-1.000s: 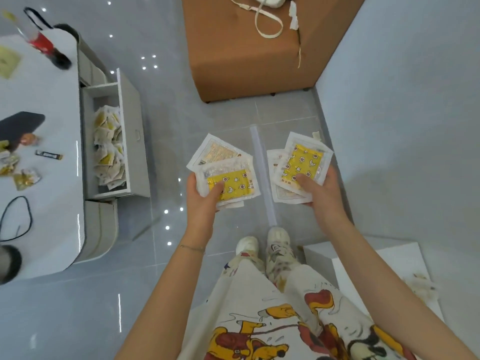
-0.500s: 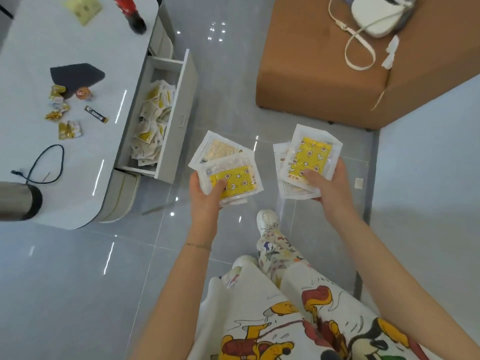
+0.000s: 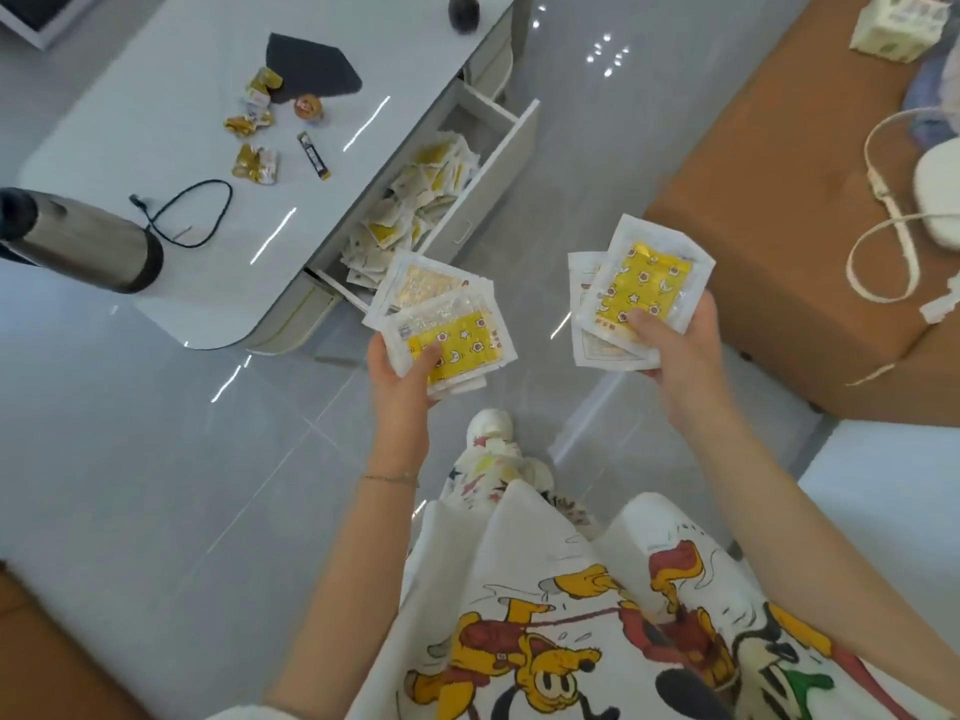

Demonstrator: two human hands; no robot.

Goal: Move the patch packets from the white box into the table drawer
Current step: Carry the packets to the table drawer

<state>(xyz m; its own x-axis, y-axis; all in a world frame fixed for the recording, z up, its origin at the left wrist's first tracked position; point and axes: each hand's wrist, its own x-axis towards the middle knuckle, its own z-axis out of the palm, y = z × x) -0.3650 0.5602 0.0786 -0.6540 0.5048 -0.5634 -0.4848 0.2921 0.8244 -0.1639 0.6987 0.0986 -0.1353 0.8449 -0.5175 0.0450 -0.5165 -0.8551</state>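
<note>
We found the open drawer (image 3: pixel 501 142) up-left of the left hand (image 3: pixel 402 368), part-filled. That hand pinched a fanned stack of packets (image 3: pixel 441 319); the right hand (image 3: pixel 675 350) gripped a second stack (image 3: pixel 636 288). We judged them light, limp, slippery: clamp mid-stack

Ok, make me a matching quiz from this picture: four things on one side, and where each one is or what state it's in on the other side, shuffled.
Things:
1. table drawer
2. right hand
3. black cable
4. white bag

Place or state:
A. lying on the brown seat
B. pulled open, patch packets inside
C. looped on the tabletop
D. gripping a packet stack

Pairs: 1-B, 2-D, 3-C, 4-A
</note>
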